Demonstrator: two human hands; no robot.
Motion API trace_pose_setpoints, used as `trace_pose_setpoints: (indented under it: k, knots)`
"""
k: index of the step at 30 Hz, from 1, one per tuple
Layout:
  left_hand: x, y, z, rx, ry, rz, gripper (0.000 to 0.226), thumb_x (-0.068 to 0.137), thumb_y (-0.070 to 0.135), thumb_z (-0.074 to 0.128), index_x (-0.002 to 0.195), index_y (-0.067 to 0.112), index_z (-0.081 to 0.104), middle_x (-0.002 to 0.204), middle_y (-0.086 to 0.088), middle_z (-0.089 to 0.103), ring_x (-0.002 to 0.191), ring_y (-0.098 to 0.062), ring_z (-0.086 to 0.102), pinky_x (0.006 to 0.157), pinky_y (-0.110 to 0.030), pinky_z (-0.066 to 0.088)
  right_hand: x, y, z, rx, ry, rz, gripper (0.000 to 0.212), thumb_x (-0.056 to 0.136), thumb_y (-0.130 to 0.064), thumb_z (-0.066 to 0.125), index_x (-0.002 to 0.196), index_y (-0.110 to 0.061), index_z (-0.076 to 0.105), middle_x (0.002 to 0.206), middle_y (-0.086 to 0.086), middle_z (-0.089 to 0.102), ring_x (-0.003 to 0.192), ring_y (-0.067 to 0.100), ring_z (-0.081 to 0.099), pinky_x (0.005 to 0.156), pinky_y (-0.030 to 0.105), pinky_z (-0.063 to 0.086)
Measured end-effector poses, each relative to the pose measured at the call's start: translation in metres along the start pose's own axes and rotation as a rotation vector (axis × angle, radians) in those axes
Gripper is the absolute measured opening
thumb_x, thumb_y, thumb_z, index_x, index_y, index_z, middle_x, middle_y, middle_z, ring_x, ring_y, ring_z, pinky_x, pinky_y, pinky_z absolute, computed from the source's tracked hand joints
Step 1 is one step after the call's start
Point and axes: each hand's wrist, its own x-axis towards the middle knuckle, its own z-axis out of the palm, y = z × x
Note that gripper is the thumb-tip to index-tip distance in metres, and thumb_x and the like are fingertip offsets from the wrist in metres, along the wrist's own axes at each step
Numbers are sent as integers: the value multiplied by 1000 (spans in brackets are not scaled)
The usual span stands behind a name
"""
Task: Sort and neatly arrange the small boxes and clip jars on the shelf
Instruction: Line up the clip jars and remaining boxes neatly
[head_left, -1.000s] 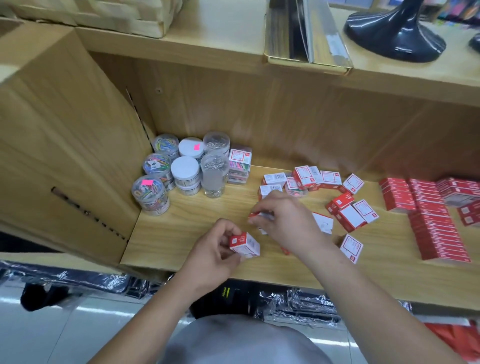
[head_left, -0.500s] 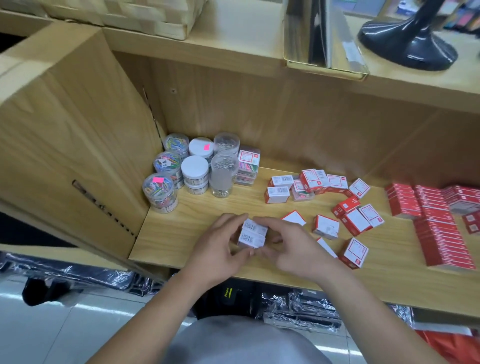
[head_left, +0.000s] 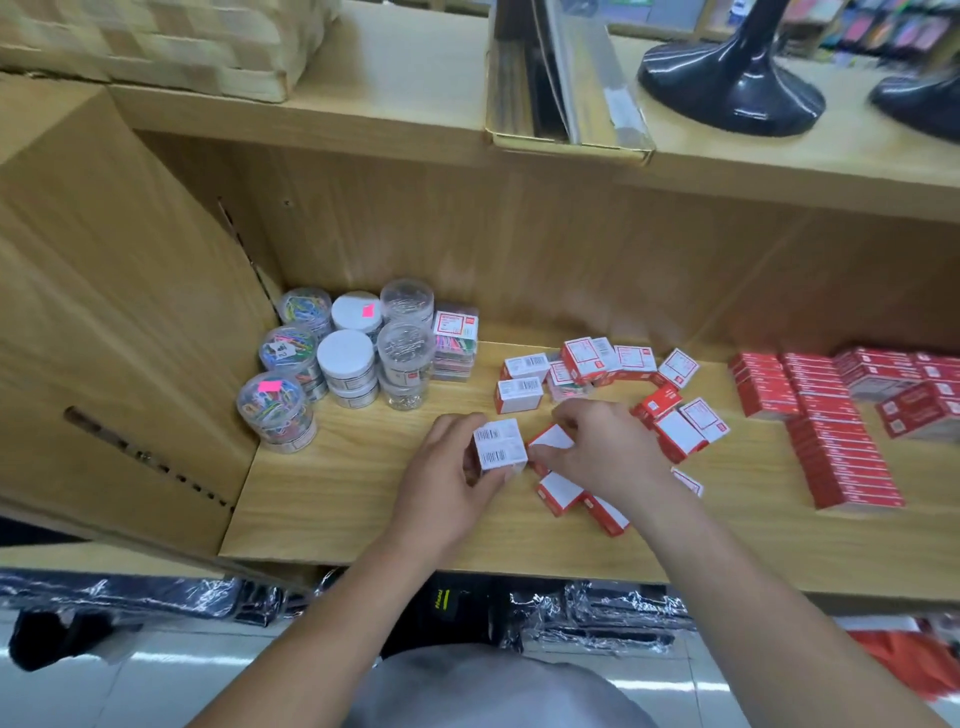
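Wooden shelf (head_left: 363, 499) boards fill the head view, with a side panel on the left and a back wall behind the stock.

The clip jars (head_left: 332, 358) stand clustered in the left rear corner, touching one another, with a clear case of coloured clips (head_left: 455, 345) just beside them. Flat red packs (head_left: 831, 441) lie in rows on the far right. Between these groups the scattered boxes (head_left: 597, 364) lie at odd angles near the back.

A second ago the left hand (head_left: 441, 473) held a single box while the right hand (head_left: 608, 452) fetched another. Half a second ago both hands pressed the two together. Now the left hand alone grips the paired boxes (head_left: 498, 449), its fingers curled round their sides, barcode faces up, low over the front middle of the shelf. The right hand has let go and moved just to the right, where thumb and forefingers pinch a loose box (head_left: 551, 438) lying on the shelf.

I judge that a block is being built one box at a time, and this third box probably joins it. About a dozen boxes are still loose, so the sorting looks early.
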Motion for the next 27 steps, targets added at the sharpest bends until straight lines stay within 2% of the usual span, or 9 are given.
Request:
trace_pose_setpoints:
  k: [3,6,8,11,13,15,19,23,27]
  knots:
    - [9,0,2,7,18,-3,58,77,26,86,129,22,61,112,14,53,81,3,56,73,-21,50,6,-5,3,58,-30,28,34,73,-55,70,98,-32,69,93,-7,67,87,16,64,59,29,47]
    - [10,-2,-1,-28,-11,-20,72,74,23,90,138,20,57,120,13,51,88,9,56,76,-19,51,6,-4,-1,113,-59,21,34,73,-50,72,99,-29,72,92,-6,68,87,16,64,70,35,57]
    - [1,-2,-7,-89,-14,-47,81,73,21,90,144,22,51,130,17,47,101,9,56,80,-23,55,0,1,-7,253,3,31,33,78,-42,72,103,-21,73,92,-4,71,89,14,66,76,38,58]
    - [-17,7,-21,-89,138,9,57,83,26,77,137,24,58,134,20,49,111,-7,60,81,-28,54,-14,7,-19,856,25,83,22,94,-24,61,110,-21,74,101,0,76,91,14,71,74,28,55]
    - [-23,25,-28,-162,153,3,42,88,24,74,129,29,64,124,18,57,101,-14,65,73,-25,50,-25,2,-24,1276,-134,58,27,102,-13,49,115,-10,73,110,12,75,97,29,71,73,38,57]
    - [-24,44,-28,-261,77,-5,39,90,22,73,128,27,66,121,13,61,97,-18,68,69,-23,49,-36,-5,-22,1490,-274,4,30,104,-10,45,117,3,68,112,23,73,98,36,70,77,44,60]
    - [-24,59,-26,-326,1,54,39,93,10,73,130,22,67,121,12,61,99,-19,67,78,-18,47,-47,-15,-11,1483,-336,-81,34,106,-15,44,117,6,67,113,28,71,101,35,70,82,38,61]
    - [-27,58,-27,-368,15,-32,36,87,9,79,114,31,68,107,19,68,86,-1,63,72,-13,44,-49,-17,-6,1443,-261,-39,27,106,-19,48,118,-6,68,109,26,73,98,38,72,77,39,62]
    - [-27,59,-24,-594,41,-175,35,86,4,80,114,21,67,106,3,74,95,-15,68,82,-30,56,-55,-17,-1,1488,-221,-13,31,92,-20,66,119,-5,65,109,22,74,99,36,73,81,39,62]
